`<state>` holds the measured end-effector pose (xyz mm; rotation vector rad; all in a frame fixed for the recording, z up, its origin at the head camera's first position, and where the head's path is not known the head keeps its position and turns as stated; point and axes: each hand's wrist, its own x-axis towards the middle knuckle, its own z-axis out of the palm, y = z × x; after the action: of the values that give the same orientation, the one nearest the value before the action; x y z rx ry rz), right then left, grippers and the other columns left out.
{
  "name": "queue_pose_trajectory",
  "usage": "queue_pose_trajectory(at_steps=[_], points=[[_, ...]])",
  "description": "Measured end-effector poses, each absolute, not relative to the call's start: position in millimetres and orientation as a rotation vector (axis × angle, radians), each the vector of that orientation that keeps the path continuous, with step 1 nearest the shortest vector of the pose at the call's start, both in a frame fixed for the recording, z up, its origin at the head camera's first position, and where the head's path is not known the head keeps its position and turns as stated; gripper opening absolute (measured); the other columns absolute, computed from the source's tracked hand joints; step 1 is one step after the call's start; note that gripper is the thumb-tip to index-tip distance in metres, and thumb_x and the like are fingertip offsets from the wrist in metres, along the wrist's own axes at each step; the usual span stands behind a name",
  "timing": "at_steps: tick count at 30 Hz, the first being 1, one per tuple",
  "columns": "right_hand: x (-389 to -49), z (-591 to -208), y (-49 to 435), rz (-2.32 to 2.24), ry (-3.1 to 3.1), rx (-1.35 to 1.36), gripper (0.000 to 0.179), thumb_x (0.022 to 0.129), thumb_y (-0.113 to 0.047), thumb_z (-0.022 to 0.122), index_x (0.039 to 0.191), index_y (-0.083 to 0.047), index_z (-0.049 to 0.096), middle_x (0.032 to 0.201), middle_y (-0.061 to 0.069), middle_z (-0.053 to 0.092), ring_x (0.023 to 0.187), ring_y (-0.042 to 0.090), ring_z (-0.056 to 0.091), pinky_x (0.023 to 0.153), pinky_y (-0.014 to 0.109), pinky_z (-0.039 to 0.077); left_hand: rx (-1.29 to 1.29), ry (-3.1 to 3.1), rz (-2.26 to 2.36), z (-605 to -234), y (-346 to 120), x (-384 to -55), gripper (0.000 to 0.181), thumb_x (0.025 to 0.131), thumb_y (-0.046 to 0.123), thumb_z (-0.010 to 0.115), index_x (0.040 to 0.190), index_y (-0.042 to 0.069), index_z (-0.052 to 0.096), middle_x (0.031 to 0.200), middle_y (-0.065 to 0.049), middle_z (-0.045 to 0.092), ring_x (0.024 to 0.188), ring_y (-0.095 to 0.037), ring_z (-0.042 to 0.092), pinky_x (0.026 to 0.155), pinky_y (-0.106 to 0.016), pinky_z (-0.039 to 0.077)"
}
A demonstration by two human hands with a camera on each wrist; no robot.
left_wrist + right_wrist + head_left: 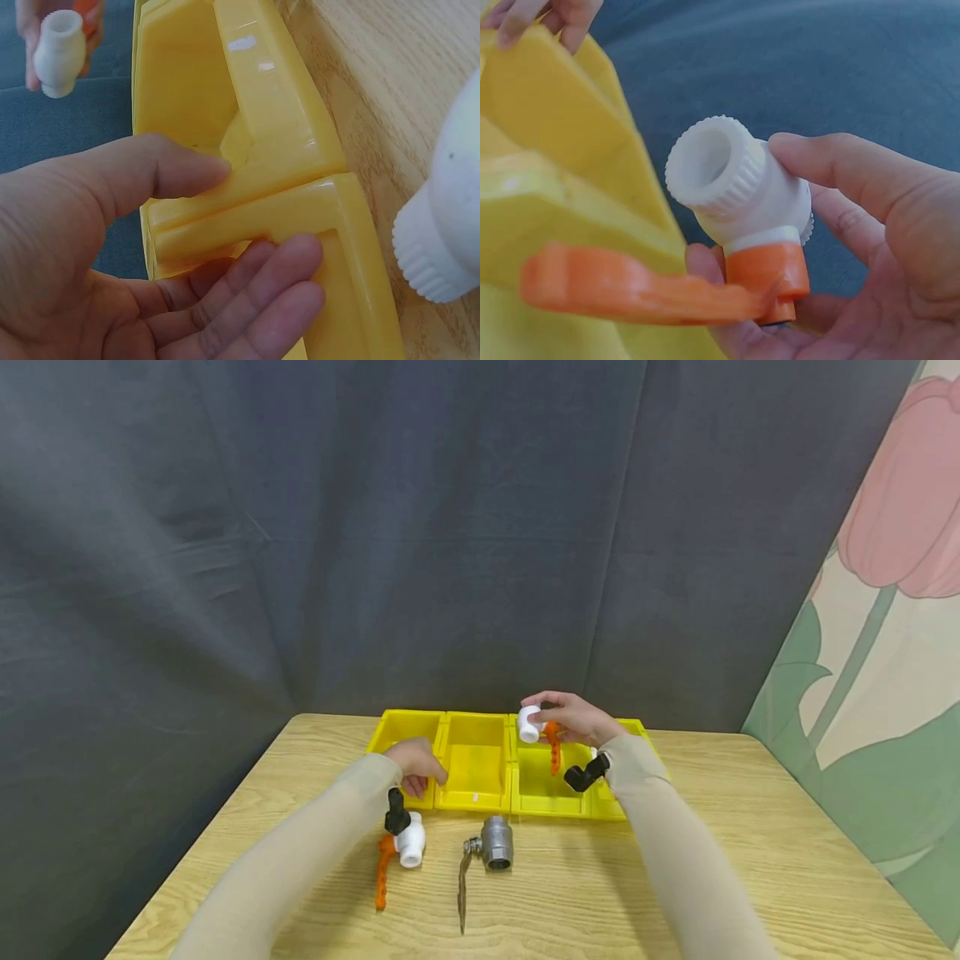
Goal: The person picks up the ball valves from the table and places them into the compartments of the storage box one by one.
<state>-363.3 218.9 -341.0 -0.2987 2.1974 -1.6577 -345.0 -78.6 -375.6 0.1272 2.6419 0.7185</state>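
My right hand [577, 718] holds a white plastic ball valve [739, 172] with an orange lever handle [641, 289] above the row of yellow bins [477, 766]. The thumb lies on its white body and the fingers are round the other side. At the leftmost bins, my left hand [187, 247] rests its thumb by the wall between two bins, its fingers loosely bent at the lower bin in the left wrist view. Nothing loose shows in that hand. Another white ball valve [410, 841] with an orange handle lies on the table in front of the bins.
A grey metal ball valve [497, 843] with a long lever lies on the wooden table [558, 902], right of the white one. Behind the bins hangs a dark curtain [450, 543]. Black wrist mounts [587, 772] sit on both sleeves. A flower-patterned wall stands at right.
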Motion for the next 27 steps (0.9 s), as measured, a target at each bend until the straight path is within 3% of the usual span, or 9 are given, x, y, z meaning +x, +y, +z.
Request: queue_pose_trajectory(at_steps=[6,10,17,27], points=[[-366.2,-361.1,219.6,-1.65,2.209,-0.25,0.05,0.094,-0.018,0.063,0.139,-0.002,0.048,0.111,0.01,0.059,0.086,0.021,0.061,0.089,0.04,0.055,0.142,2.645,0.735,-375.9,-79.6,-344.0,0.023,0.078,0.022,0.073,0.07,0.004,0.062,0.059,-0.009,0.06,0.051,-0.02,0.064,0.058,-0.034,0.059],[-366.3,-367.4,219.8,-1.648,2.217,-0.232,0.051,0.093,-0.019,0.064,0.138,-0.002,0.048,0.112,0.011,0.058,0.086,0.02,0.06,0.086,0.039,0.056,0.138,2.643,0.728,-374.9,-79.6,-344.4,0.023,0.079,0.022,0.073,0.071,0.003,0.062,0.059,-0.008,0.06,0.051,-0.02,0.064,0.057,-0.033,0.058],[-368.9,-375.2,219.8,-1.663,2.237,-0.204,0.045,0.093,-0.017,0.063,0.135,-0.002,0.051,0.11,0.012,0.058,0.084,0.02,0.063,0.093,0.047,0.053,0.142,2.653,0.717,-373.5,-79.5,-342.8,0.024,0.079,0.023,0.074,0.068,0.005,0.062,0.059,-0.008,0.061,0.05,-0.019,0.065,0.059,-0.034,0.059],[-374.8,-382.2,219.0,-1.657,2.271,-0.124,0.047,0.093,-0.02,0.064,0.135,-0.005,0.053,0.122,0.016,0.052,0.091,0.023,0.059,0.096,0.049,0.05,0.143,2.654,0.702,-375.1,-78.8,-344.5,0.025,0.079,0.024,0.074,0.067,0.005,0.061,0.059,-0.008,0.06,0.051,-0.02,0.065,0.055,-0.032,0.058]])
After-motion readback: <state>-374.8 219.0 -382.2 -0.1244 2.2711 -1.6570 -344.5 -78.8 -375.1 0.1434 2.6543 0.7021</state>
